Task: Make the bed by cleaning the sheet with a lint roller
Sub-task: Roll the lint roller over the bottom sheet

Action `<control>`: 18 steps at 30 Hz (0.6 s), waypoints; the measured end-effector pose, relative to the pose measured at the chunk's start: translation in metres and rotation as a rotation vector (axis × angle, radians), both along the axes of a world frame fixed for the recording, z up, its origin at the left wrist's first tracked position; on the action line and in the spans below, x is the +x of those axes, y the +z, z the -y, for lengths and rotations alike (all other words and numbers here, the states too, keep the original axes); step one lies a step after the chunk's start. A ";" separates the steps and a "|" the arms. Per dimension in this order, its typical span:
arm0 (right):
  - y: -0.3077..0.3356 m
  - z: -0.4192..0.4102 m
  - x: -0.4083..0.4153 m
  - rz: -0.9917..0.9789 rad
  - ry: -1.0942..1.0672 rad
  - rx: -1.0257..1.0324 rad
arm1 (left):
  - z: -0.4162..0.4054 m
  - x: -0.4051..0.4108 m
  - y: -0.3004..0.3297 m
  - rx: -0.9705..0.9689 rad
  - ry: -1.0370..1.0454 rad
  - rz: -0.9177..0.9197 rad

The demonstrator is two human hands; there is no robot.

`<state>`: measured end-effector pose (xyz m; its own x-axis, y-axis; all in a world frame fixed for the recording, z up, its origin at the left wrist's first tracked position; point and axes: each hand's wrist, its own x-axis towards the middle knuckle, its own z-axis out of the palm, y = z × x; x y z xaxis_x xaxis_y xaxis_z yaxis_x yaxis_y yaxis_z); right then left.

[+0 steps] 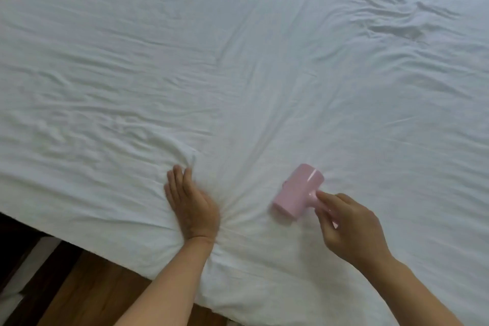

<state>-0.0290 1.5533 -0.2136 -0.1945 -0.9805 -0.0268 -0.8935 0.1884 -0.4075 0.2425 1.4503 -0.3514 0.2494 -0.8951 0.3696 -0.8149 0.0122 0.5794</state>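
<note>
rolling the sheet, near edge
left hand (191, 206) flat, fingers together, pins sheet (238, 66) taut; right hand (352, 227) fingers clamped on pink lint roller (298, 190) handle, roller on sheet just right of it.

**Two bare forearms, nothing worn**

Both arms are uncovered from the lower frame edge up to the fingers: no sleeve, cuff or glove shows on either. The left hand (189, 205), nearer the wooden floor (87, 294) than its partner, carries no ring, watch or band at the wrist. The right hand (352, 227), farther from that floor, is likewise without jewellery or strap. Fingernails look short and unpainted, though motion blur softens the fingertips on each side.
</note>
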 end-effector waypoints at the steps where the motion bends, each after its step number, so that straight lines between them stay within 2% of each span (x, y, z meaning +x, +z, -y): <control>1: -0.003 0.024 0.014 0.016 0.090 -0.025 | 0.000 -0.001 -0.001 -0.004 0.005 -0.003; 5: -0.006 0.125 0.094 -0.007 0.399 0.057 | -0.001 0.000 -0.006 -0.008 0.013 -0.045; 9: 0.008 0.181 0.149 -0.070 0.441 0.185 | 0.000 -0.001 -0.004 -0.012 0.073 -0.214; 13: 0.018 0.155 0.106 -0.113 0.433 0.274 | -0.003 0.003 -0.005 -0.020 0.050 -0.262; 18: 0.049 0.104 0.003 -0.363 0.291 0.378 | 0.000 0.003 -0.005 -0.053 0.014 -0.181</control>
